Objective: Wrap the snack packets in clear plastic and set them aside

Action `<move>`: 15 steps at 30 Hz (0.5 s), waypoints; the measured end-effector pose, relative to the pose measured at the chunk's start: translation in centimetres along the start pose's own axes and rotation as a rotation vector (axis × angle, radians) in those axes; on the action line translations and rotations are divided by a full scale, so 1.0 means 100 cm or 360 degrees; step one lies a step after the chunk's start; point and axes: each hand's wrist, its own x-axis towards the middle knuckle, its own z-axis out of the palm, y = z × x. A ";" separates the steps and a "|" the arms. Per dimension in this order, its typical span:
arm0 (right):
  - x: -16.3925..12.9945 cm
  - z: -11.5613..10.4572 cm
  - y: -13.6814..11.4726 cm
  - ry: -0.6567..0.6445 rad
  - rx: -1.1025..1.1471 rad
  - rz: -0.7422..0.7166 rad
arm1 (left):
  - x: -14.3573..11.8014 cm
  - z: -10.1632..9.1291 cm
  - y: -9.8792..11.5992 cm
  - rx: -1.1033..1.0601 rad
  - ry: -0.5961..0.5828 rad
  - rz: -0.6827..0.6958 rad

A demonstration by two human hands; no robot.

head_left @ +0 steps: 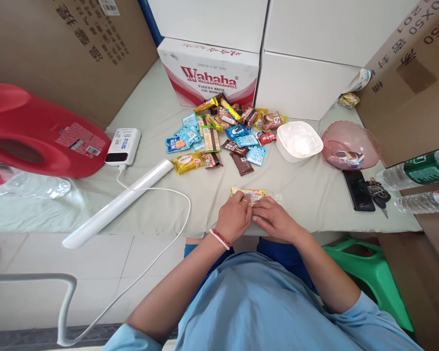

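Both hands, left (234, 216) and right (274, 218), closed on yellow snack packet (249, 194) at near table (168, 204) edge. Packet looks unopened. Snack pile (223, 136) untouched beyond; white bowl (299, 141) holds no snacks.

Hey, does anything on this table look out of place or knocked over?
Yes: two water bottles lie on their sides at the right edge, and a white tube juts past the table's front edge. The snack pile is loose, nothing spilled.

Both hands (254, 214) pinch a yellow snack packet (248, 194) before a snack pile (223, 134).
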 end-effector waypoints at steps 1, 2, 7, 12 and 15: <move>-0.006 -0.002 0.004 0.0079 0.0034 0.0093 | -0.002 0.002 0.000 0.0057 -0.0009 0.0043; -0.011 -0.004 0.010 0.0220 0.0025 0.0234 | -0.005 0.003 -0.001 0.0102 -0.0011 0.0081; -0.024 0.004 0.039 0.0909 -0.0431 0.0813 | -0.011 0.011 0.001 0.0360 0.0018 0.0222; -0.020 0.004 0.040 0.0753 -0.0363 0.0722 | -0.014 0.016 0.004 0.0505 0.0029 0.0264; -0.014 -0.007 0.026 0.0726 -0.0180 0.0814 | -0.014 0.016 0.006 0.0508 0.0004 0.0263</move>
